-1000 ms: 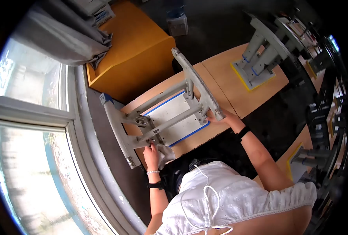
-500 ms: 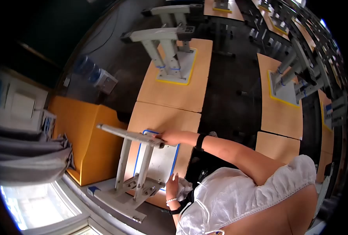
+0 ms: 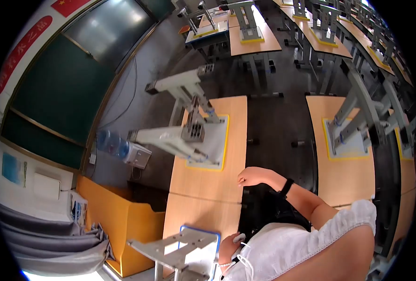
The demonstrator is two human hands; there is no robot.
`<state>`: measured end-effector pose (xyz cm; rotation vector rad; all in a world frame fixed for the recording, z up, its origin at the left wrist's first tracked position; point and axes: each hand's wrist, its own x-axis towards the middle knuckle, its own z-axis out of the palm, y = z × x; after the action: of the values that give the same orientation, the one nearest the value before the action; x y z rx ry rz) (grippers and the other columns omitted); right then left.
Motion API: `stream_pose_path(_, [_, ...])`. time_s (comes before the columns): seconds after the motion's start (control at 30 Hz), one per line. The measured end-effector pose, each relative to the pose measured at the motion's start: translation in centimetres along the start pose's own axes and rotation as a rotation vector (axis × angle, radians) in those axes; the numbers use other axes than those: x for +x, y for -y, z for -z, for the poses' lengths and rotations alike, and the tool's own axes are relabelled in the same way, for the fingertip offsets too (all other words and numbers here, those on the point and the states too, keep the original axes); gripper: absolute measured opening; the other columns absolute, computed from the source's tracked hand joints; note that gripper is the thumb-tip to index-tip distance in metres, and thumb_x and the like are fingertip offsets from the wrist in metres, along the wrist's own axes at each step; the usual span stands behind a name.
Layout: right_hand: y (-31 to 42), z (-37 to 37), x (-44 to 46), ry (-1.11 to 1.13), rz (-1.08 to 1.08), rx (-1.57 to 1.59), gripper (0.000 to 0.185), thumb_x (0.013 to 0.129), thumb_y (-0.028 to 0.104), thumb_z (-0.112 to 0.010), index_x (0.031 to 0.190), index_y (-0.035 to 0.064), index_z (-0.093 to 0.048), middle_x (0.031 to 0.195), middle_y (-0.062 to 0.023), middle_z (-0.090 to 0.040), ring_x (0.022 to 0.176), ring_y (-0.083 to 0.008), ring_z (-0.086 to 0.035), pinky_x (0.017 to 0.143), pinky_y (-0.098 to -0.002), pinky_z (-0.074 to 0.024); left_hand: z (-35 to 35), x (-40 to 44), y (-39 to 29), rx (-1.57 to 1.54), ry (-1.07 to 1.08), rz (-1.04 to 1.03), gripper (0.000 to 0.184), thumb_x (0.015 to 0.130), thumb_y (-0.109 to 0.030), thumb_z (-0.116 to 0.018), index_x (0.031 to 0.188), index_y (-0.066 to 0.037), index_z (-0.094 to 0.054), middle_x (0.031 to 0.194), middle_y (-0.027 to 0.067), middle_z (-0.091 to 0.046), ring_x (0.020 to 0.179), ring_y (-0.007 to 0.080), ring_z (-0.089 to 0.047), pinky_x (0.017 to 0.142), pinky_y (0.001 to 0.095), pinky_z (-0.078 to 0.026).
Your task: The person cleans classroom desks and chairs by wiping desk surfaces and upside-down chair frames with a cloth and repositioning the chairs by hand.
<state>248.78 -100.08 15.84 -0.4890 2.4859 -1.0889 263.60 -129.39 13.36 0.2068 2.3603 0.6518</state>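
Note:
My right hand [image 3: 254,177] hovers at the right edge of the wooden desk [image 3: 208,213], fingers curled in, with nothing visible in them. Low in the view, close to my body, my left hand [image 3: 228,248] is closed around a white cloth [image 3: 239,238], only a small bit of which shows. Just left of that hand, an upside-down stool [image 3: 182,248] rests its blue-edged seat on the desk, grey legs up. Farther along the desk stands another upturned stool [image 3: 170,140] with a yellow-edged seat.
An orange wooden cabinet [image 3: 137,234] stands left of the desk, near a grey curtain [image 3: 44,248]. A water dispenser [image 3: 137,155] is on the floor beyond. To the right, another desk [image 3: 346,182] carries an upturned stool. More desks and a chalkboard [image 3: 62,98] lie farther off.
My right hand has left the blue-edged stool and moved forward to the desk's edge. My left hand has drawn away from that stool's seat. The view has tilted up toward the room.

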Motion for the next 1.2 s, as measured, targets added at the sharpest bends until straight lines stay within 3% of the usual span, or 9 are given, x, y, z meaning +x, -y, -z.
stream_pose_path(0.07, [-3.8,3.2,-0.2,-0.1,-0.046,-0.034,0.03,0.08,0.028,-0.057,0.096,0.0036,-0.062,0.09,-0.012,-0.063,0.085,-0.0299,-0.058,0.072,-0.0359,-0.045,-0.3,3.1,-2.1,0.068,-0.116,-0.159,0.035,0.07,-0.023,-0.063,0.104,-0.019,-0.062,0.092,0.014,-0.062,0.088,0.0309,-0.058,0.076,0.038,-0.046])
stream_pose_path(0.13, [-6.1,7.0,-1.3,-0.146,-0.079,0.004,0.03,0.08,0.027,-0.056,0.097,0.0028,-0.061,0.093,-0.0137,-0.062,0.087,-0.0311,-0.057,0.074,-0.0371,-0.0449,0.9,6.0,-7.6,0.087,-0.13,-0.115,0.035,0.069,-0.019,-0.06,0.104,-0.021,-0.063,0.088,0.0135,-0.061,0.084,0.0318,-0.057,0.073,0.0392,-0.046])
stream_pose_path(0.37, [-11.9,15.2,-7.5,-0.297,-0.155,0.225,0.029,0.081,0.021,-0.056,0.101,0.0011,-0.059,0.094,-0.0155,-0.062,0.089,-0.0279,-0.059,0.078,-0.0332,-0.0454,4.5,18.8,-25.3,0.002,-0.288,-0.507,0.04,0.068,-0.008,-0.059,0.108,-0.014,-0.06,0.078,0.0146,-0.058,0.074,0.0293,-0.058,0.067,0.0332,-0.046])
stream_pose_path(0.53, [-14.5,19.0,-12.2,-0.868,-0.123,0.349,0.027,0.079,0.016,-0.057,0.101,-0.0011,-0.057,0.096,-0.0149,-0.061,0.089,-0.0268,-0.059,0.076,-0.033,-0.046,5.9,24.7,-38.3,-0.2,-0.076,-0.706,0.037,0.073,-0.004,-0.061,0.109,-0.009,-0.059,0.076,0.0122,-0.059,0.067,0.0162,-0.056,0.062,0.0264,-0.044])
stream_pose_path(0.6, [-15.1,20.4,-14.5,-0.947,-0.237,0.447,0.029,0.081,0.016,-0.056,0.104,-0.0016,-0.055,0.096,-0.0144,-0.061,0.087,-0.0248,-0.059,0.076,-0.032,-0.0457,5.3,27.3,-42.2,-0.302,0.015,-0.796,0.039,0.074,-0.003,-0.058,0.113,-0.007,-0.057,0.091,0.0106,-0.063,0.077,0.0123,-0.058,0.072,0.0241,-0.045])
stream_pose_path(0.7, [-16.8,21.4,-17.4,-1.004,-0.358,0.647,0.04,0.081,0.018,-0.059,0.114,-0.0011,-0.048,0.099,-0.014,-0.059,0.091,-0.0233,-0.057,0.08,-0.0318,-0.0438,4.4,30.5,-48.5,-0.334,0.175,-0.857,0.041,0.072,-0.002,-0.056,0.114,-0.006,-0.056,0.094,0.0099,-0.063,0.081,0.0109,-0.058,0.073,0.0243,-0.045])
stream_pose_path(0.83, [-18.4,24.1,-18.7,-1.193,-0.471,0.52,0.066,0.074,0.022,-0.067,0.127,-0.001,-0.034,0.121,-0.0186,-0.045,0.112,-0.0272,-0.044,0.093,-0.034,-0.0353,2.4,37.4,-55.0,-0.205,0.509,-0.957,0.046,0.071,0.0,-0.054,0.116,-0.007,-0.054,0.095,0.0098,-0.063,0.082,0.0105,-0.057,0.074,0.0246,-0.045])
stream_pose_path(0.97, [-23.2,27.6,-15.8,-1.475,-0.665,0.212,0.067,0.071,0.014,-0.066,0.127,0.0004,-0.033,0.121,-0.0198,-0.044,0.114,-0.0302,-0.044,0.095,-0.0355,-0.0351,0.6,44.8,-62.0,-0.206,0.63,-1.062,0.046,0.072,-0.001,-0.054,0.118,-0.007,-0.052,0.1,0.011,-0.062,0.088,0.0119,-0.058,0.079,0.0255,-0.044])
stream_pose_path(1.2, [-29.6,39.0,-12.7,-1.483,-0.777,0.436,0.067,0.07,0.007,-0.061,0.131,0.0048,-0.031,0.115,-0.0182,-0.05,0.107,-0.0289,-0.05,0.089,-0.0339,-0.0398,3.5,54.3,-72.5,-0.034,0.894,-1.064,0.062,0.072,0.003,-0.055,0.13,-0.014,-0.04,0.076,0.0079,-0.059,0.07,0.0103,-0.053,0.069,0.0246,-0.044])
